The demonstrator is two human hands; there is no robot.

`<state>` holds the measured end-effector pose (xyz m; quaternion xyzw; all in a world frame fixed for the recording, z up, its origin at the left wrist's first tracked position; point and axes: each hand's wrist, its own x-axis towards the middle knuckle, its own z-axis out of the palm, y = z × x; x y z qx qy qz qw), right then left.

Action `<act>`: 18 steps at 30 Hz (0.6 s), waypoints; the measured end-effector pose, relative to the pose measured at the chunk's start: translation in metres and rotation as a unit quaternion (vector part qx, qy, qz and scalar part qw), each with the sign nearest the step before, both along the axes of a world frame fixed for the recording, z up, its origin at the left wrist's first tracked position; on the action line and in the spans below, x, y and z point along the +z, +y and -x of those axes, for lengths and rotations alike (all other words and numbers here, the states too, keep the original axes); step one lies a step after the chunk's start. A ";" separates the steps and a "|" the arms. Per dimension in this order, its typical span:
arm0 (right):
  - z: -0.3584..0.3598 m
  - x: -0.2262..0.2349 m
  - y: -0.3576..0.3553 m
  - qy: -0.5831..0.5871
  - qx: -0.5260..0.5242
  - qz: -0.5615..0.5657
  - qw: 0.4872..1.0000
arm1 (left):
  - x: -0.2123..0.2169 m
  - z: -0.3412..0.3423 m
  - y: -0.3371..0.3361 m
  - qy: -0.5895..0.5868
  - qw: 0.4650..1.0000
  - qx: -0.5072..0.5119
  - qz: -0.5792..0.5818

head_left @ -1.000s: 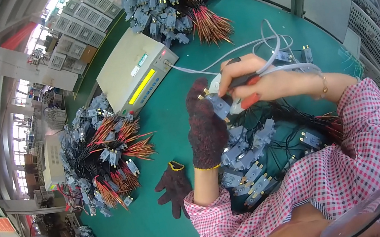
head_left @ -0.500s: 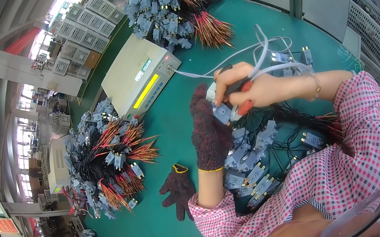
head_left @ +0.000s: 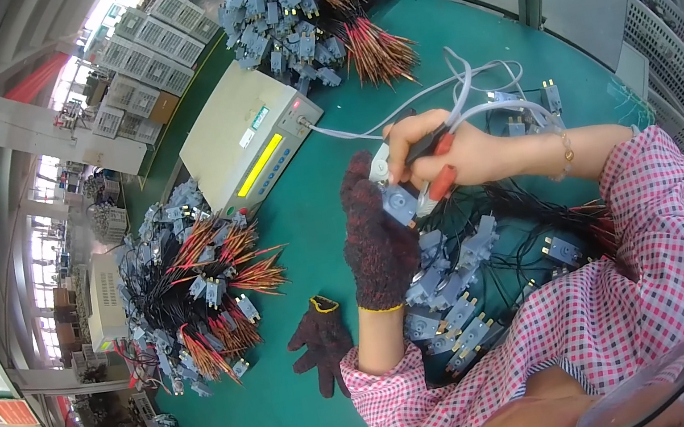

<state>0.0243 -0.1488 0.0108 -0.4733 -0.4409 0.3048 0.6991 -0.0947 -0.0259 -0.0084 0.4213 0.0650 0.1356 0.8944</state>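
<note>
My left hand [head_left: 375, 231], in a dark knitted glove with a yellow cuff edge, grips a small blue-grey plastic block [head_left: 399, 203]. My bare right hand [head_left: 477, 156] is closed on test clips: one has a red handle [head_left: 443, 182], and a black handle [head_left: 419, 151] shows between the fingers. The red clip's metal jaw is beside the block; whether it touches is unclear. From this hand a grey cable [head_left: 365, 134] loops back to a cream bench tester [head_left: 243, 135] with a lit yellow display. Below my hands lie several similar blocks [head_left: 470, 339] with brass pins and black wires.
A spare dark glove [head_left: 323, 348] rests on the green table [head_left: 278, 423]. Wired blocks with red-tipped leads form one heap at left [head_left: 192, 293] and another at the back [head_left: 284, 29]. A few blocks [head_left: 551, 97] lie right of the cable loop. White crates [head_left: 667, 55] stand at far right.
My right hand has shifted slightly, and the red clip handle has turned more upright beside the block. The cable loop has moved a little left. My left hand stays in place.
</note>
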 end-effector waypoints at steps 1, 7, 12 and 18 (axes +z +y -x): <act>0.000 0.001 0.000 0.003 -0.002 -0.018 1.000 | 0.000 0.000 0.000 0.000 1.000 -0.001 0.000; -0.001 -0.003 0.001 0.011 -0.006 -0.024 1.000 | -0.001 0.001 0.000 -0.002 1.000 -0.011 0.019; -0.003 -0.008 0.000 0.057 0.035 -0.017 0.998 | 0.005 0.002 -0.006 0.009 1.000 -0.005 0.003; -0.004 -0.005 -0.001 0.019 0.015 0.006 1.000 | 0.005 0.002 -0.004 -0.002 1.000 -0.020 0.015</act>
